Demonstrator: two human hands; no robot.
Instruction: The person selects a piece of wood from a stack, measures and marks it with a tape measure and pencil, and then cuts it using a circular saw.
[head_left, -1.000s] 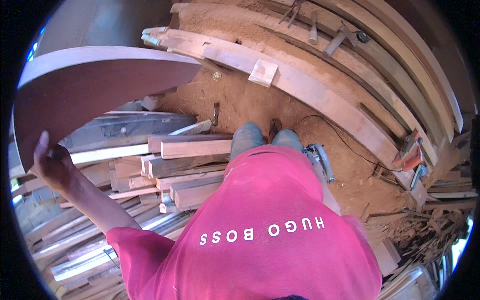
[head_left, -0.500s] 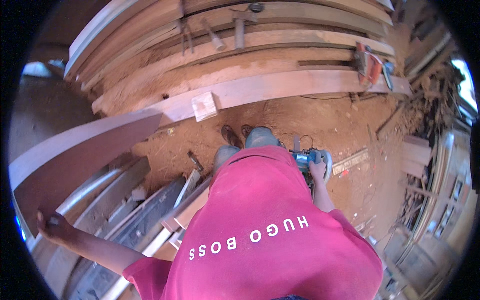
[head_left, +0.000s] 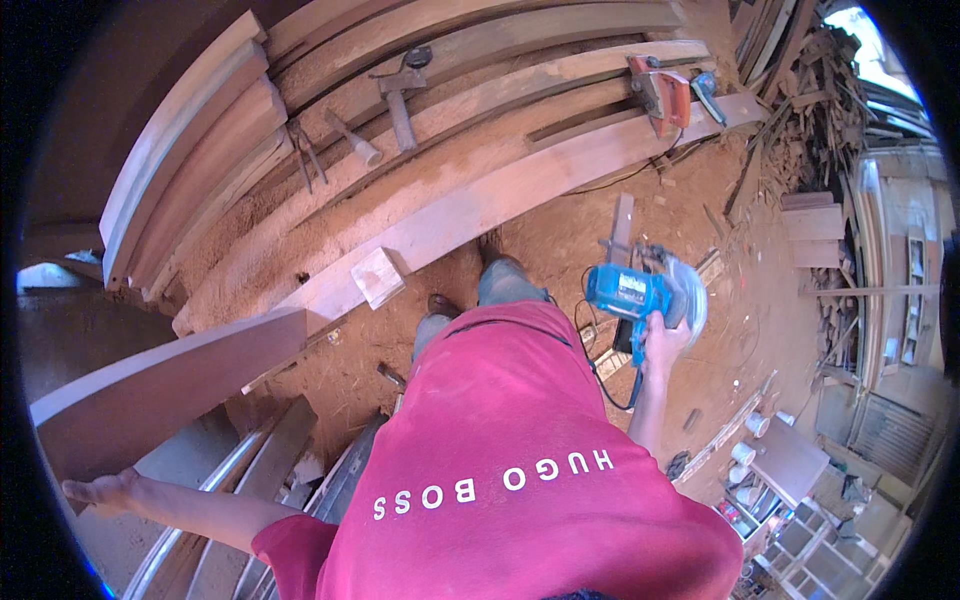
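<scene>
My right hand [head_left: 665, 345] is wrapped round the handle of a blue circular saw [head_left: 625, 290], lifted off to my right above the dusty floor. The saw has a pale round guard, and a dark cord runs down from it toward my side. Far out to the left, my left hand [head_left: 100, 492] has its fingers stretched out, close by the lower edge of a wide reddish board [head_left: 170, 410]. Whether it touches the board is unclear. A small pale wood block [head_left: 377, 277] lies on a long plank [head_left: 450, 225] in front of my feet.
An orange-red power tool [head_left: 662, 98] and a blue-handled tool [head_left: 708, 97] rest on the plank's far right. A hammer [head_left: 400, 105] and a chisel-like tool [head_left: 355, 140] lie on stacked beams. Scrap wood [head_left: 825, 110] is heaped at right; metal lengths [head_left: 265, 470] lean at lower left.
My right hand has raised the circular saw outward, away from my side. My view has turned, and the planks now slope up to the right. My left hand is slightly lower in view.
</scene>
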